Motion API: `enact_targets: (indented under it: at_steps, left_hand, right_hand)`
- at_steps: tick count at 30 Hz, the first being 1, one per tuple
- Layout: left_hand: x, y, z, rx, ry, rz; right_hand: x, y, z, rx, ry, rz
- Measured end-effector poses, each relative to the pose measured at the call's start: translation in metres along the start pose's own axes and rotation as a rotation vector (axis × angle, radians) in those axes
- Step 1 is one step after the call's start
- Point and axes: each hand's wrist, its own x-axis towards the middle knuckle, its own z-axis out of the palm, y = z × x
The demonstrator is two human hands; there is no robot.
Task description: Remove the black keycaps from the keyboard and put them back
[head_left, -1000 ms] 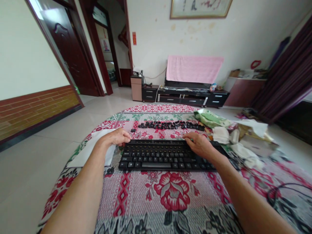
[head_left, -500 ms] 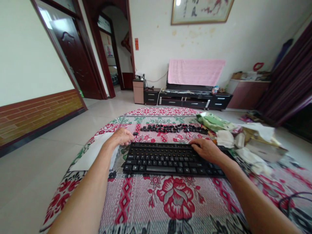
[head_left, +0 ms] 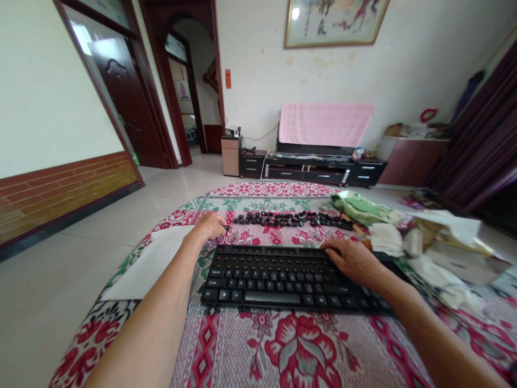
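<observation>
The person's left hand point(head_left: 210, 226) curls by a row of loose keycaps point(head_left: 291, 219); whether it grips one, I cannot tell. Their right hand point(head_left: 353, 258) lies flat, empty, on the black keyboard point(head_left: 274, 280).

A cloth point(head_left: 291, 345) with big red flowers covers the table point(head_left: 258, 186). A white sheet of paper point(head_left: 149, 264) lies on its left side. On the right side sit a green bag point(head_left: 363, 207), some white tissues point(head_left: 385, 237) and a messy pile of papers point(head_left: 456, 237).

Far away, by the wall, a pink towel point(head_left: 325, 124) hangs over something on a low black cabinet point(head_left: 323, 172). A small brown cabinet point(head_left: 231, 156) stands left of it. A picture point(head_left: 335, 21) hangs high on the wall. A dark door point(head_left: 125, 108) is on the left, and a purple curtain point(head_left: 480, 134) is on the right.
</observation>
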Motion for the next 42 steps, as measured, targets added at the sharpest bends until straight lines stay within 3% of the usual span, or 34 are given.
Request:
enact_targets:
  at_steps: [7, 16, 19, 24, 30, 35, 42]
  left_hand:
    - [0.002, 0.007, 0.006, 0.019, 0.106, 0.182]
    - [0.009, -0.002, 0.009, 0.019, 0.107, 0.233]
    - [0.005, -0.001, 0.006, 0.009, 0.09, 0.2]
    - [-0.001, 0.001, 0.002, -0.006, 0.069, 0.164]
    - [0.002, -0.006, 0.005, -0.021, 0.061, 0.21]
    - [0.002, -0.007, 0.003, -0.039, 0.027, 0.202]
    - [-0.004, -0.002, -0.002, -0.058, 0.035, 0.179]
  right_hand:
    - [0.0, -0.003, 0.0, -0.009, 0.002, 0.03]
    - [0.007, -0.005, -0.008, -0.004, 0.031, 0.0]
    - [0.031, -0.019, -0.012, 0.004, 0.119, 0.0]
    - [0.099, -0.062, -0.006, 0.006, 0.174, -0.128]
    - [0.167, -0.093, 0.026, 0.022, 0.091, -0.125]
    - [0.192, -0.095, 0.045, 0.033, 0.034, -0.105]
    - [0.203, -0.098, 0.045, 0.066, -0.036, -0.12]
